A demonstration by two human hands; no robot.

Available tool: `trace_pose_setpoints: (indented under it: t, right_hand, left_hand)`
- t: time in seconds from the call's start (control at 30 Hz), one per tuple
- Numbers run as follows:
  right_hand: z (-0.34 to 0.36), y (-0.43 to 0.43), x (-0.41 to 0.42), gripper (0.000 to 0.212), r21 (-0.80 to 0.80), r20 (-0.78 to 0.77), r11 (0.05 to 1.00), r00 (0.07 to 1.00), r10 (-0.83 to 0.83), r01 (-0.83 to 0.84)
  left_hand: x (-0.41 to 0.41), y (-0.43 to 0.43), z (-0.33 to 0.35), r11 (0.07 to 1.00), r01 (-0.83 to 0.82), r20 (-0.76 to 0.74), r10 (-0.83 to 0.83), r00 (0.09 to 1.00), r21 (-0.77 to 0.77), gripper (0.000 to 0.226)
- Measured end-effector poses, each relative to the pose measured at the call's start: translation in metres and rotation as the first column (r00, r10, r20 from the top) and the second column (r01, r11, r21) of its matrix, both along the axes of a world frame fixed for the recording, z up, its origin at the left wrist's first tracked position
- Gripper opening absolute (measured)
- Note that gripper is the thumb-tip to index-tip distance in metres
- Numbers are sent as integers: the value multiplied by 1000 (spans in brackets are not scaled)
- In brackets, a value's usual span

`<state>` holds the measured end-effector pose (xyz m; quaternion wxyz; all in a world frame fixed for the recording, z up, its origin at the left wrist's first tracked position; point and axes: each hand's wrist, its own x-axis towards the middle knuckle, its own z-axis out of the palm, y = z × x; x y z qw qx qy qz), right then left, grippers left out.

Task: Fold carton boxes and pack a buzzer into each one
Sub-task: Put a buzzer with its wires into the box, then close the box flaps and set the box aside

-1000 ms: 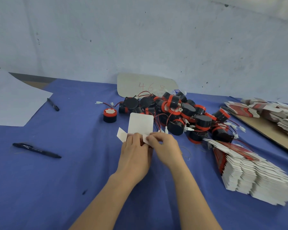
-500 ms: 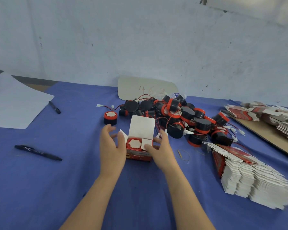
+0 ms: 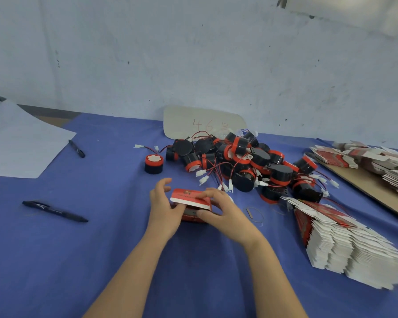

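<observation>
I'm seeing the box [image 3: 190, 201] sitting mid-table on the blue cloth [image 3: 78, 260], red lid folded down over it, white lid edge facing me, not fully seated. The left hand [image 3: 163, 210] is bracing the box's left end: thumb is pressing on the near face, and the fingers [image 3: 164, 182] are curling loosely above the far left corner; I can't tell if they're touching. The right hand [image 3: 226, 214] is pinching the box's right end, fingers lying across the lid top and thumb pushing on the near face below. I'm not seeing inside the box, since the lid is covering it.

The buzzer pile [image 3: 244, 161], black and red with loose leads, is lying just beyond the box toward the far edge, right of centre. One buzzer [image 3: 154, 164] is standing alone just left of the pile. Flat cartons [image 3: 354, 251] are fanning out along the right edge, with more cartons [image 3: 375, 159] lying on a board [image 3: 365, 187] at the far right corner. A card [image 3: 202, 122] is leaning at the far edge behind the pile. A paper [image 3: 21, 143] is lying at the far left corner with a pen [image 3: 77, 149] beside it, and a second pen [image 3: 54, 211] is lying near the left edge.
</observation>
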<state>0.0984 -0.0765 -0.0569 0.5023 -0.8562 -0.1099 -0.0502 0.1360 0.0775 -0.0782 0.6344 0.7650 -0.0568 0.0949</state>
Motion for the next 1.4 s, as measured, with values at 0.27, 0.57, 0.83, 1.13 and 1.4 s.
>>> trace_pose_setpoints:
  t: [0.27,0.57,0.83,1.13,1.4]
  right_hand:
    - [-7,3,0,28,33,66,992,990,-126,124]
    - [-8,2,5,28,86,26,984,987,-160,158]
    - [-6,4,2,22,176,-58,978,993,-106,115]
    - [-14,23,-1,20,374,-106,874,951,-292,310]
    - [-15,21,-1,20,364,-111,868,941,-320,339]
  left_hand:
    - [-2,22,7,942,336,-87,-335,938,-8,44]
    - [4,22,-1,912,209,177,-284,942,354,31]
    - [-1,19,-1,928,196,176,-260,949,316,22]
    - [-13,-5,-1,984,109,61,-119,991,140,29]
    - [-16,4,6,980,198,19,-199,980,29,40]
